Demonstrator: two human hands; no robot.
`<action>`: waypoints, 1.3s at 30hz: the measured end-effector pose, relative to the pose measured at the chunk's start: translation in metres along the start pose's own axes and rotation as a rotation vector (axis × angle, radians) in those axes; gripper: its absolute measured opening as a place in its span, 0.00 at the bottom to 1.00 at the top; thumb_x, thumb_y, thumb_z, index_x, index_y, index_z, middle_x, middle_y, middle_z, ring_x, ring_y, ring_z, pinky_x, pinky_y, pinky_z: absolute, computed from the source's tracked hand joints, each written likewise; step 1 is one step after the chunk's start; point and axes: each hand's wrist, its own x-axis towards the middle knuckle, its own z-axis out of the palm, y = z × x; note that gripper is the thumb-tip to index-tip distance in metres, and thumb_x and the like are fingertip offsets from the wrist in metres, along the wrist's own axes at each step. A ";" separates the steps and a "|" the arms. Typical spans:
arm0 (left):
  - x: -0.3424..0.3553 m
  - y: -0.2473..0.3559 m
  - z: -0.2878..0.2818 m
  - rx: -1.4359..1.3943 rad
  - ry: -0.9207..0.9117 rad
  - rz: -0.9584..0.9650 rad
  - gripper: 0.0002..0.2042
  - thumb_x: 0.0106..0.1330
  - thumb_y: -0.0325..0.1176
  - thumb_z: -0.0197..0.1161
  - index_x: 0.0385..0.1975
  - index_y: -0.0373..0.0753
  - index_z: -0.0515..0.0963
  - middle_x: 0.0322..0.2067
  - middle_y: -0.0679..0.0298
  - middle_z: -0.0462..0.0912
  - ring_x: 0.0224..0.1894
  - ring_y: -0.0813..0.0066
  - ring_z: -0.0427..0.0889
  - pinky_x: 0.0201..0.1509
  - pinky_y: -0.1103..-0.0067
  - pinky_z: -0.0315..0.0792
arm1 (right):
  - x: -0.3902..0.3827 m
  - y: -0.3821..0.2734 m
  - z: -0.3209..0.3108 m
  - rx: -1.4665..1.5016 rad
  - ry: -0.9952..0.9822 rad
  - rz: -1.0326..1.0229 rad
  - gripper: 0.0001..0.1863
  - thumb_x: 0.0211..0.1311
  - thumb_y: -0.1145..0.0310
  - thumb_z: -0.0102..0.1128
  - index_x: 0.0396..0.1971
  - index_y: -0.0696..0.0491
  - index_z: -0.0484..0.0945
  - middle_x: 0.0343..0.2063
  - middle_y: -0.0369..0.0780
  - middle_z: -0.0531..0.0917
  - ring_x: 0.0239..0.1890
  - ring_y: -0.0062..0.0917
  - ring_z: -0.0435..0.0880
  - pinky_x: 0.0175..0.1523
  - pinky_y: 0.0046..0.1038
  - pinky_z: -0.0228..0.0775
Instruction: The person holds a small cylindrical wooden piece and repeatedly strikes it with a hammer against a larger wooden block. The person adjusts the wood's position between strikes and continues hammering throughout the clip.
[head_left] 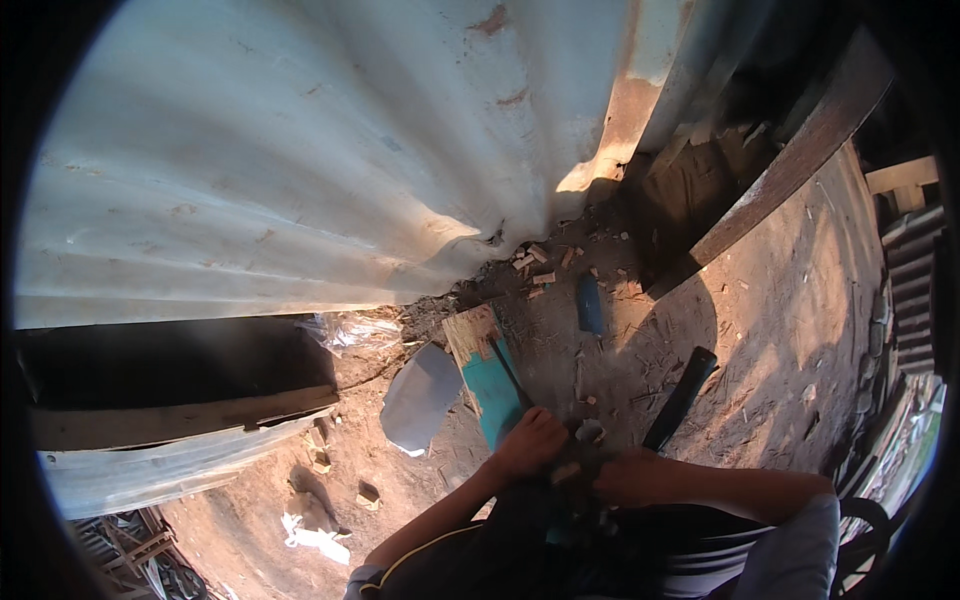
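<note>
A wooden board with worn teal paint (485, 385) slants across the ground ahead of me, its far end bare. My left hand (535, 440) is closed at the board's near end, round a thin dark bar (507, 370) that runs forward along the board. Close by on the right, my right hand (625, 475) has its fingers curled; shade hides what is in them. Just beyond it, a long dark handle-like piece (682, 398) points forward and right; I cannot tell whether the hand holds it. Between my hands are small pieces of wood (566, 472), partly in shadow.
A corrugated metal sheet (300, 170) rises ahead and left. A grey flat piece (420, 395) lies left of the board, and a blue object (590, 305) lies beyond it. Wood scraps (540, 278) litter the dirt floor. A curved wooden beam (800, 160) slants at the far right.
</note>
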 end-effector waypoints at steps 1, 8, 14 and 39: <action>0.002 0.000 -0.003 0.004 0.011 0.012 0.15 0.51 0.33 0.55 0.39 0.35 0.73 0.36 0.59 0.73 0.48 0.62 0.70 0.61 0.67 0.61 | -0.002 -0.001 0.006 0.030 -0.027 0.034 0.09 0.49 0.64 0.63 0.31 0.51 0.81 0.27 0.44 0.83 0.34 0.40 0.84 0.35 0.39 0.77; -0.004 -0.002 -0.002 0.021 -0.009 0.018 0.15 0.52 0.34 0.55 0.38 0.36 0.72 0.37 0.60 0.73 0.47 0.63 0.71 0.60 0.67 0.62 | -0.003 -0.016 -0.024 0.045 -0.077 -0.030 0.09 0.51 0.63 0.63 0.31 0.51 0.81 0.28 0.44 0.83 0.36 0.40 0.84 0.37 0.40 0.77; -0.004 -0.005 0.000 0.056 0.038 0.047 0.13 0.52 0.33 0.55 0.37 0.36 0.72 0.36 0.60 0.73 0.46 0.64 0.71 0.60 0.68 0.63 | -0.006 -0.031 -0.017 0.028 -0.296 -0.042 0.11 0.53 0.61 0.62 0.34 0.51 0.81 0.29 0.44 0.83 0.38 0.40 0.84 0.39 0.41 0.77; -0.003 -0.006 0.004 0.047 0.054 0.064 0.14 0.52 0.34 0.55 0.37 0.36 0.73 0.34 0.60 0.72 0.46 0.63 0.72 0.59 0.68 0.63 | 0.001 -0.019 -0.004 0.086 -0.263 -0.011 0.12 0.46 0.63 0.66 0.33 0.47 0.81 0.31 0.41 0.84 0.37 0.38 0.84 0.38 0.42 0.75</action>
